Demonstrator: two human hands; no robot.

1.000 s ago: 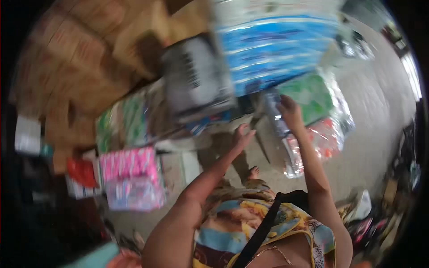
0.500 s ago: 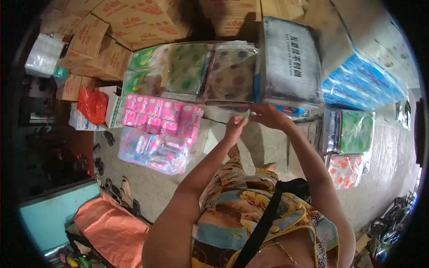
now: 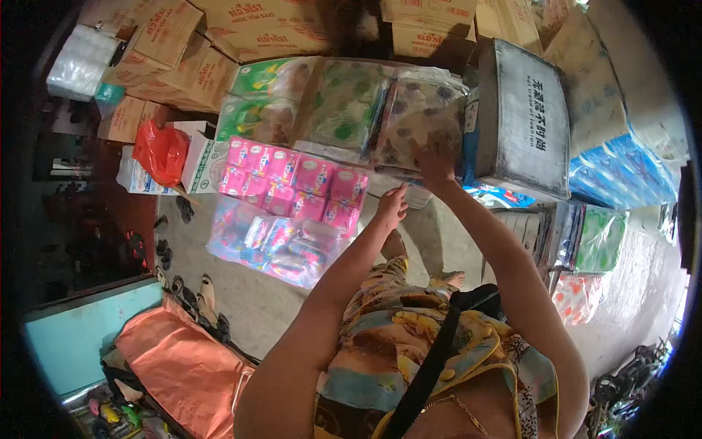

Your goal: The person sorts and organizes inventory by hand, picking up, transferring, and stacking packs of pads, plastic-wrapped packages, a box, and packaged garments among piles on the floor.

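Note:
My right hand (image 3: 437, 161) reaches over the front part of a clear-wrapped pack with brown dots (image 3: 413, 99). Its fingers look stretched out over the wrap, though they blend into the brown. Lower and to the left, my left hand (image 3: 393, 208) is held in the air with its fingers curled in; whatever may be inside is hidden. A bit of clear plastic (image 3: 418, 196) shows between the two hands. Pink packets in clear wrap (image 3: 292, 179) lie left of my left hand. A similar pack with green dots (image 3: 340, 106) is beside the brown-dotted one.
A grey-white box with black lettering (image 3: 523, 117) stands right of the packs. Brown cartons (image 3: 267, 33) are stacked behind. Blue-wrapped packs (image 3: 621, 175) and a green-dotted pack (image 3: 601, 241) are at right. A red bag (image 3: 159, 152) and sandals (image 3: 207, 293) are at left.
My right hand has left my left hand and moved up and forward onto the brown-dotted pack. The pale thing between my hands no longer shows there. The view has shifted left.

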